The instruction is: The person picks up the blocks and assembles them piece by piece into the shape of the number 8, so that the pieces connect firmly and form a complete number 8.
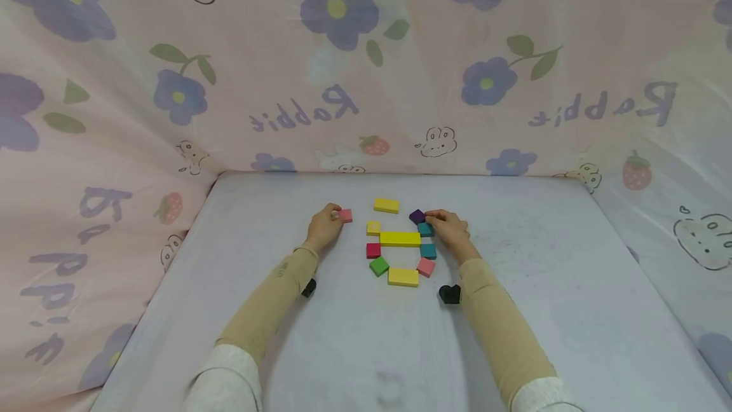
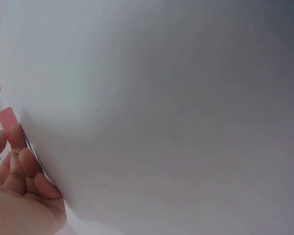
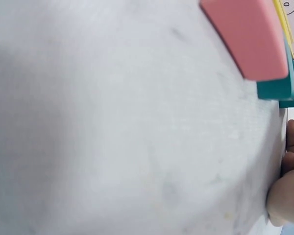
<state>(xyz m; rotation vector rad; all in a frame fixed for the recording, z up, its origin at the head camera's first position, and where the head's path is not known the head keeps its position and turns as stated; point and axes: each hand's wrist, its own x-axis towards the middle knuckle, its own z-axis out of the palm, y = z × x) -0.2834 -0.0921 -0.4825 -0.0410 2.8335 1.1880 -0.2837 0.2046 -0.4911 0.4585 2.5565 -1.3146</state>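
Observation:
My left hand (image 1: 326, 226) pinches a small pink block (image 1: 345, 215) at the left of a block arrangement; the left wrist view shows this pink block (image 2: 9, 118) between thumb and fingers. On the other side, my right hand (image 1: 448, 229) has its fingertips on the right corner of a purple block (image 1: 417, 216), which sits turned at an angle. Just below it lies a teal block (image 1: 426, 229), partly behind the fingers. The right wrist view cuts off most of my right hand (image 3: 289, 181) and does not show its grip.
Yellow bars lie at top (image 1: 386, 205), middle (image 1: 400, 239) and bottom (image 1: 403, 277). Around them are yellow (image 1: 373, 228), red (image 1: 373, 250), green (image 1: 379, 266), pink (image 1: 426, 267) and teal (image 1: 427, 251) blocks. Black pieces (image 1: 450, 294) lie near both forearms. Patterned cloth (image 1: 400, 81) surrounds the table.

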